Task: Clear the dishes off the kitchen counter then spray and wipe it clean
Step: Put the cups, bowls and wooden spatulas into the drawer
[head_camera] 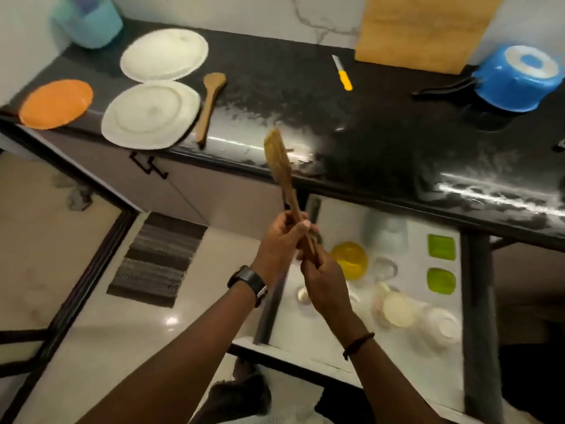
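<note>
Both hands hold a wooden spatula [278, 160] upright in front of the black counter [351, 130]. My left hand [282, 240] grips the handle higher up and my right hand [324, 276] grips its lower end, above an open white drawer [351, 341]. On the counter lie two white plates [153, 113] [163, 55], an orange plate [56, 104] at the left edge, a wooden spoon [211, 102], a yellow-handled knife [342, 71] and an upturned blue saucepan [516, 78] at the right.
A teal container [88, 19] stands at the back left and a wooden cutting board [425, 29] leans on the wall. The drawer holds a yellow bowl [350, 260], green containers [441, 264], glasses and cups. A striped mat [159, 261] lies on the floor.
</note>
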Tool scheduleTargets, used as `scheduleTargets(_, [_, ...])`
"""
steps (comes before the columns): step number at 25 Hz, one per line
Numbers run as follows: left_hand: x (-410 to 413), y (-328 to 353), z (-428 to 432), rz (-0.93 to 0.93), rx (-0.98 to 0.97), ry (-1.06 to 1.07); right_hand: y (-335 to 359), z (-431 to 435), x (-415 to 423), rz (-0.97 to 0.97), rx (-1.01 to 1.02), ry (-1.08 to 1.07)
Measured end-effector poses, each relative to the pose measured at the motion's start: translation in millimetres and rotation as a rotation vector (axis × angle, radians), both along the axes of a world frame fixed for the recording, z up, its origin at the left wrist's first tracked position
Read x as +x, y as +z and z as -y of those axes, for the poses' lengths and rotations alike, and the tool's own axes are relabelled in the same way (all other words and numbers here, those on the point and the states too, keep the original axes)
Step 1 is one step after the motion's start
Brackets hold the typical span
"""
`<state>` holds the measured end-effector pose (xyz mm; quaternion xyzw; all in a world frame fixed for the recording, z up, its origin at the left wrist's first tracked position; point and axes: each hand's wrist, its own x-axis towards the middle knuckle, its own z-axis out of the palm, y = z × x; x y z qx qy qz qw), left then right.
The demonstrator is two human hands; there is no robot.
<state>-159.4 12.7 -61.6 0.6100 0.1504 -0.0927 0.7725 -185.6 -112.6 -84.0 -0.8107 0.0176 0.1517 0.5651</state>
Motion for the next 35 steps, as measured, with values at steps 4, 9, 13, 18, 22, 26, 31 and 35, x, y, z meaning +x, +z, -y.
scheduleTargets(4, [-56.7,20.7,-133.8,0.005,0.016,0.209,-4.1,-115.5,-42.5,-0.077,-0.156,0.239])
scheduleTargets(9, [-84.3,54.0,-263.8,-0.037,0.158,0.435,2.3,-219.0,-23.2,0.079,-0.218,0.417])
scheduleTargets(13, [-102.3,44.1,-320.2,-0.101,0.239,0.529,3.4,-275.6,14.4,0.139,-0.181,0.405])
scheduleTargets(18, [-110.4,35.0,-354.1,-0.131,0.283,0.478,2.4,-309.9,56.0,0.191,-0.109,0.320])
scheduleTargets(22, [-94.3,29.4,-386.8,-0.170,0.357,0.461,-4.4,-337.3,111.2,0.175,-0.080,0.160])
scheduleTargets(26, [-57.1,27.5,-419.4,-0.185,0.409,0.456,-8.9,-360.1,180.7,0.209,-0.202,0.023])
scheduleTargets(31, [-2.5,20.7,-457.1,-0.160,0.413,0.422,-17.3,-390.4,254.5,0.196,-0.504,0.032])
scheduleTargets(35, [15.8,20.5,-469.9,-0.160,0.413,0.380,-18.6,-404.2,283.6,0.056,-0.601,0.032])
